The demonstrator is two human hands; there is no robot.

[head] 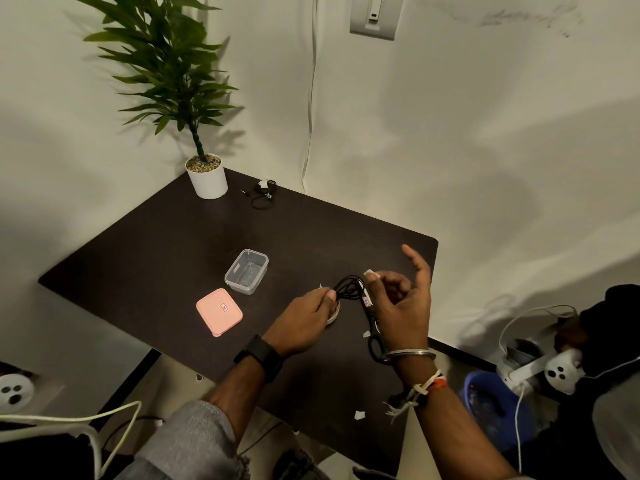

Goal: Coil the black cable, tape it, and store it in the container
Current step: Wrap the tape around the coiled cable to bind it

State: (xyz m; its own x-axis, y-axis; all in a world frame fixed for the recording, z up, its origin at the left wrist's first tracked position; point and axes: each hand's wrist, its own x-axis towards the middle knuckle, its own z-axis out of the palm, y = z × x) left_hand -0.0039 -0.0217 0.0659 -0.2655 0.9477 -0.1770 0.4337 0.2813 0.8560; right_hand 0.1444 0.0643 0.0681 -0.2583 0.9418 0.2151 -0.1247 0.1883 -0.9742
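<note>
A coiled black cable (pixel 348 288) hangs just above the dark table (pixel 166 244), pinched at its left side by my left hand (pixel 306 318). A white tape roll (pixel 334 311) lies under that hand. My right hand (pixel 403 299) is beside the coil on the right, its thumb and finger closed on a small strip of white tape (pixel 369 273), the other fingers spread upward. The clear plastic container (pixel 246 271) stands open to the left of the coil, with its pink lid (pixel 219 311) flat on the table nearer to me.
Black-handled scissors (pixel 374 337) lie under my right wrist. A second taped black cable (pixel 265 194) rests at the far edge beside a potted plant (pixel 207 174). Scraps of tape (pixel 359 415) dot the near table. Another person sits at the right, by a blue bucket (pixel 491 407).
</note>
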